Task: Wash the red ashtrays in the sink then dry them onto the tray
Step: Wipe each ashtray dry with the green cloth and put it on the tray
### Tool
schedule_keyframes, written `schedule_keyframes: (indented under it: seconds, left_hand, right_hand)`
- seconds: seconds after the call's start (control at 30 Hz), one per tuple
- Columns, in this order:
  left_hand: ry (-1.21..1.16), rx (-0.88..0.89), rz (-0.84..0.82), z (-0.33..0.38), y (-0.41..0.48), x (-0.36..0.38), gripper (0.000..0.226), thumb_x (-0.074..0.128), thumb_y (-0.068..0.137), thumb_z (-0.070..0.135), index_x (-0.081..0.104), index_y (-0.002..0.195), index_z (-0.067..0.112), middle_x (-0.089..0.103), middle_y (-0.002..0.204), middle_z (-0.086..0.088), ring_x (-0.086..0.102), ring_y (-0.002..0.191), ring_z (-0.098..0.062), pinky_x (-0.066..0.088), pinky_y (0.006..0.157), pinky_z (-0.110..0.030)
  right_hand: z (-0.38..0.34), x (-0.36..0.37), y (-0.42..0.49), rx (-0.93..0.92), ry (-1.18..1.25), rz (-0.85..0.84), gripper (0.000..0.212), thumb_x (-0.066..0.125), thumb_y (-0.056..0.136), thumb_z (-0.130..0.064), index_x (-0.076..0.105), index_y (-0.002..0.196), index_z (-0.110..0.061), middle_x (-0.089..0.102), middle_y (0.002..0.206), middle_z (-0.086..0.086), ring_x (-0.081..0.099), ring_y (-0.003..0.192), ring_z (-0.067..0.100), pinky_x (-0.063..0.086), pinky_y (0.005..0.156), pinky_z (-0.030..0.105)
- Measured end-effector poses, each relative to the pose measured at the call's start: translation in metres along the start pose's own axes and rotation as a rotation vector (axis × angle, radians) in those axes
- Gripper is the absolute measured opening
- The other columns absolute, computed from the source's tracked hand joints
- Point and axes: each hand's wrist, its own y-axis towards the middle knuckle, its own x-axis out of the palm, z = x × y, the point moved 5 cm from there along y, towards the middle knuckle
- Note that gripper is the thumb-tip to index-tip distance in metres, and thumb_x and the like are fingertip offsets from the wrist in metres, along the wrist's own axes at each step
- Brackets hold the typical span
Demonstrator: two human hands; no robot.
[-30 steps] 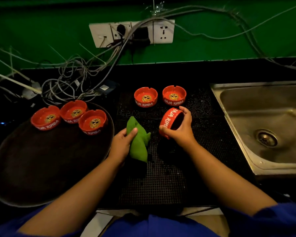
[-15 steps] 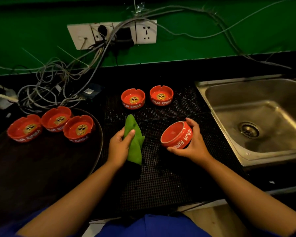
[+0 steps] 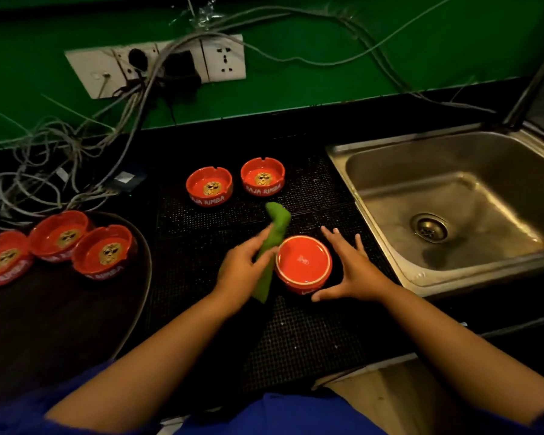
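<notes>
One red ashtray (image 3: 303, 265) lies bottom-up on the black mesh mat (image 3: 296, 334). My right hand (image 3: 355, 271) is spread beside its right side, fingers straight, thumb by the lower rim. My left hand (image 3: 241, 268) grips a green cloth (image 3: 275, 233) right against the ashtray's left edge. Two more red ashtrays (image 3: 209, 186) (image 3: 263, 178) stand upright at the back of the mat. Three others (image 3: 5, 259) (image 3: 58, 237) (image 3: 106, 252) sit in a row on the dark round tray (image 3: 60, 315) at the left.
A steel sink (image 3: 453, 196) with a drain (image 3: 429, 227) lies to the right of the mat. A tangle of cables (image 3: 38, 171) covers the counter's back left, below a wall socket strip (image 3: 157, 65) on the green wall.
My right hand turned the ashtray bottom-up, set it on the mat and let go. My left hand brought the green cloth rightward against it.
</notes>
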Motion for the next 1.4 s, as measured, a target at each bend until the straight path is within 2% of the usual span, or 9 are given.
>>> schedule_keyframes:
  seconds: [0.1,0.17,0.23,0.37,0.53,0.73,0.93,1.13,1.4]
  left_hand:
    - [0.737,0.081,-0.27,0.003,0.001,0.036,0.075,0.04,0.086,0.063,0.014,0.148,0.029,-0.001,0.157,0.003,0.003,0.144,-0.013,0.004,0.118,-0.04]
    - [0.876,0.194,-0.239,0.013,0.002,0.045,0.076,0.014,0.083,0.068,-0.007,0.146,0.031,-0.016,0.152,0.012,-0.015,0.14,-0.009,0.0,0.117,-0.038]
    - [0.904,0.271,-0.314,0.017,0.003,0.055,0.072,-0.003,0.079,0.062,-0.009,0.145,0.033,-0.013,0.151,0.016,-0.017,0.137,-0.006,-0.001,0.116,-0.035]
    - [0.826,0.252,-0.433,0.011,0.012,0.057,0.071,0.001,0.083,0.058,0.005,0.147,0.028,0.007,0.155,0.01,-0.003,0.142,-0.009,0.0,0.114,-0.025]
    - [0.72,0.335,-0.53,0.006,-0.004,0.048,0.075,-0.008,0.081,0.069,0.0,0.14,0.025,0.006,0.149,0.014,0.0,0.138,-0.006,-0.001,0.111,-0.02]
    - [0.746,0.179,-0.321,0.011,0.006,0.061,0.081,-0.002,0.079,0.064,0.008,0.147,0.021,0.011,0.155,0.006,-0.006,0.136,-0.004,-0.001,0.113,-0.021]
    - [0.569,0.326,-0.437,0.006,-0.021,0.046,0.062,0.003,0.094,0.056,0.024,0.142,0.024,0.025,0.147,0.016,0.016,0.14,-0.003,0.006,0.113,-0.016]
    - [0.679,0.168,-0.285,0.013,0.002,0.059,0.078,-0.001,0.084,0.065,0.022,0.146,0.024,0.018,0.152,0.011,0.003,0.139,-0.003,0.004,0.114,-0.023]
    - [0.613,0.273,-0.342,0.004,-0.019,0.038,0.066,-0.002,0.091,0.061,0.025,0.141,0.027,0.026,0.146,0.016,0.017,0.14,-0.006,0.007,0.112,-0.018]
  right_hand:
    - [0.015,-0.009,-0.002,0.03,0.022,0.01,0.139,0.062,0.039,-0.088,-0.011,0.144,-0.035,0.003,0.155,-0.012,-0.006,0.144,0.005,-0.014,0.115,0.035]
    - [0.018,-0.008,-0.005,0.02,-0.008,0.005,0.134,0.057,0.042,-0.09,-0.011,0.143,-0.036,0.006,0.157,-0.011,-0.001,0.144,0.002,-0.008,0.118,0.035]
    - [0.015,-0.004,-0.005,-0.013,-0.092,-0.006,0.131,0.047,0.044,-0.094,-0.008,0.146,-0.033,0.01,0.157,-0.012,0.003,0.143,0.0,-0.005,0.118,0.037]
    - [0.012,-0.003,0.001,-0.002,-0.061,0.0,0.127,0.04,0.045,-0.097,0.006,0.149,-0.033,0.017,0.155,-0.013,0.003,0.142,-0.002,-0.008,0.117,0.043]
    - [0.013,0.001,0.005,-0.042,-0.034,-0.042,0.112,0.038,0.046,-0.097,0.015,0.144,-0.047,0.029,0.152,-0.015,0.003,0.14,-0.005,-0.013,0.115,0.05]
    - [0.011,0.0,0.007,-0.045,-0.041,-0.051,0.116,0.03,0.041,-0.1,0.016,0.143,-0.046,0.034,0.149,-0.016,0.006,0.136,-0.007,-0.014,0.112,0.043]
    - [0.014,0.001,0.007,-0.05,-0.038,-0.054,0.118,0.027,0.04,-0.101,0.02,0.144,-0.045,0.034,0.149,-0.015,0.012,0.142,0.001,-0.017,0.109,0.038]
    - [0.013,0.0,0.008,-0.058,-0.037,-0.051,0.116,0.029,0.041,-0.1,0.019,0.144,-0.047,0.035,0.149,-0.015,0.01,0.142,-0.001,-0.016,0.109,0.038]
    - [0.015,0.0,0.007,-0.064,-0.019,-0.064,0.115,0.03,0.042,-0.1,0.02,0.144,-0.047,0.036,0.149,-0.012,0.01,0.142,-0.001,-0.017,0.11,0.04]
